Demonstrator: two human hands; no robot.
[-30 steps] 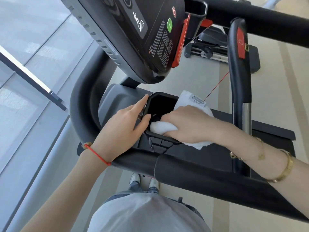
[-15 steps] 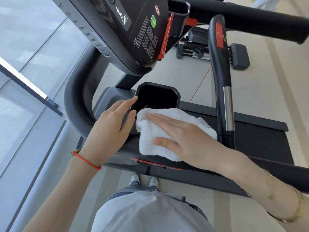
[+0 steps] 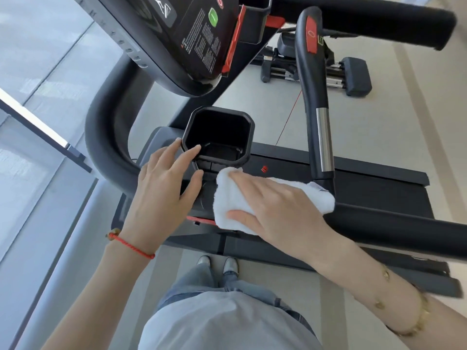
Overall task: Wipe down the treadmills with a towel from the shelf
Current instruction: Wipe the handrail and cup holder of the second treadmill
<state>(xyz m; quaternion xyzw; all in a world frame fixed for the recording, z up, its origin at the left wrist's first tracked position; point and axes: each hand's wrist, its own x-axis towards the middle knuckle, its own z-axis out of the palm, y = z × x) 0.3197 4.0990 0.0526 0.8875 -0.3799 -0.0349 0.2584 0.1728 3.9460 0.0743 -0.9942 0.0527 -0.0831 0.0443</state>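
A white towel (image 3: 228, 198) lies on the black treadmill's control ledge, just below the square cup holder (image 3: 218, 133). My right hand (image 3: 273, 205) presses flat on the towel with fingers stretched out. My left hand (image 3: 164, 188) rests on the ledge at the cup holder's left rim, fingers straight and touching the rim. The treadmill console (image 3: 182, 39) with its green button slopes above the cup holder. A black grip post (image 3: 314, 97) with a red patch and a metal band stands right of the towel.
The curved black handrail (image 3: 106, 137) runs left of my left hand, and a thick black bar (image 3: 394, 228) crosses under my right forearm. A glass wall (image 3: 38, 122) lies to the left. Another gym machine (image 3: 348, 74) stands on the floor beyond. My shoes (image 3: 217, 263) show below.
My right hand came out of the cup holder with the towel and now lies flat on it on the ledge below. My left hand stays at the holder's left rim.
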